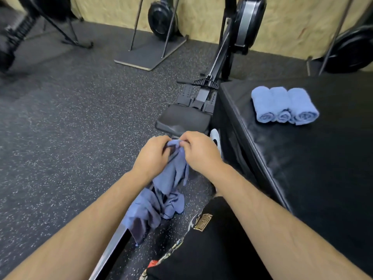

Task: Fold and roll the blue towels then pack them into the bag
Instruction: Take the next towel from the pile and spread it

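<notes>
Fingers (pixel 184 142) of left hand (pixel 154 153) and right hand (pixel 201 150) pinching one blue towel (pixel 171 176) at its top, side by side; long axis hanging straight down beneath both.

light: even, indoor, soft shadows | blur: top-left corner smeared | distortion: wide-angle bend at edges | centre sharp
</notes>
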